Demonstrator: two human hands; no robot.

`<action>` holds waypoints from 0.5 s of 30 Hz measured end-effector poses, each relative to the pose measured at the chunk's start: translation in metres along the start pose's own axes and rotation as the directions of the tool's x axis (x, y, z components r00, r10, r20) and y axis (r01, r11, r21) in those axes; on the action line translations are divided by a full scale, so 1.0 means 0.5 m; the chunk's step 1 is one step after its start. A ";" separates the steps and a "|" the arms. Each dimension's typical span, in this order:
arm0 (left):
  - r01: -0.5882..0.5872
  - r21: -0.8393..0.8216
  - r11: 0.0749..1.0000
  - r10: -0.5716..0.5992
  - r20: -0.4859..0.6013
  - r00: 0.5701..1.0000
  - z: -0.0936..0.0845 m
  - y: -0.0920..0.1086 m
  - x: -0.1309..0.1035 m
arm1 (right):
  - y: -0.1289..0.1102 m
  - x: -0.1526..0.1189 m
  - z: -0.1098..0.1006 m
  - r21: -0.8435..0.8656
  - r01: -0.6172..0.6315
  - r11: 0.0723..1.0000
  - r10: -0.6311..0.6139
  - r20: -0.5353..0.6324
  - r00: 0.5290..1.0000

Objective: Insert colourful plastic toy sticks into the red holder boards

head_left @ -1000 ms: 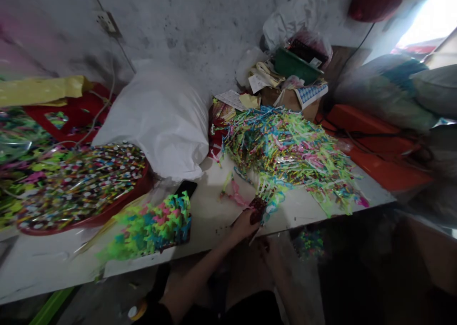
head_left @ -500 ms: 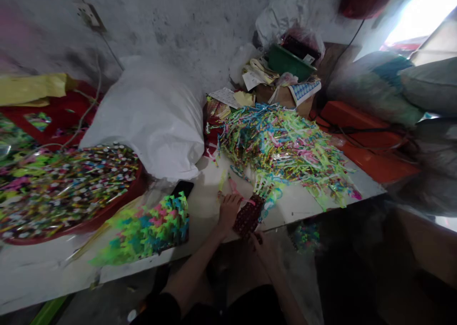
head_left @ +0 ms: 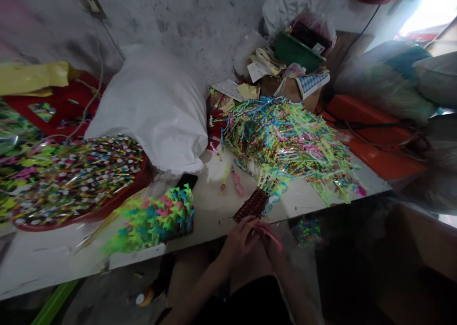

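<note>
Left hand (head_left: 243, 239) now drawing back from the tabletop (head_left: 210, 206), meeting the right hand (head_left: 274, 254), hands closing together on a slim, smooth, bright-pink piece (head_left: 272, 235), its free end slanting down rightward, just off the tabletop's front edge.

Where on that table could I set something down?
The table is mostly bare between the phone and brown rack, and front left, before the red tub. A narrower strip borders the front edge, right of the brown rack. Crowded behind: white bag, big colourful pile.
</note>
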State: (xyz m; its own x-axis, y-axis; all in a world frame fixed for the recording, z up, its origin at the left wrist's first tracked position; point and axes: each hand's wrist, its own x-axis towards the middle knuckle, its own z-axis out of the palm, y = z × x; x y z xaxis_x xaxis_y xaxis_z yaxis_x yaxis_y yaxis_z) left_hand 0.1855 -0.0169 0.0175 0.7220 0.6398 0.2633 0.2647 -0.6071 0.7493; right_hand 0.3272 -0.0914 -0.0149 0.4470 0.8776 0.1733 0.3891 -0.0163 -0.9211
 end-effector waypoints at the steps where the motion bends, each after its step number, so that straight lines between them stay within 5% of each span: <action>1: 0.049 0.061 0.997 -0.050 0.016 0.999 0.007 -0.019 -0.005 | -0.001 0.003 -0.012 -0.015 -0.047 0.999 0.047 -0.007 0.999; 4: 0.082 0.275 0.958 -0.121 0.128 0.984 0.032 -0.076 -0.021 | -0.006 0.021 -0.044 -0.041 -0.231 0.972 0.228 -0.061 0.972; 7: 0.011 0.427 0.904 -0.140 0.271 0.952 0.051 -0.105 -0.033 | -0.010 0.039 -0.057 -0.009 -0.281 0.960 0.279 -0.090 0.956; 15: -0.013 0.527 0.850 -0.211 0.362 0.908 0.059 -0.086 -0.034 | -0.006 0.054 -0.057 0.027 -0.269 0.963 0.270 -0.010 0.963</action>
State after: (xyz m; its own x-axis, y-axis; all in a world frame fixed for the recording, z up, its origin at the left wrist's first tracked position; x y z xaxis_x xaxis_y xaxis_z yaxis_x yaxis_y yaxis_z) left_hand 0.1807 -0.0158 -0.0369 0.8314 0.5381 -0.1390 0.5524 -0.7726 0.3130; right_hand 0.3608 -0.0811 0.0026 0.5436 0.8357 -0.0781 0.2323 -0.2392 -0.9428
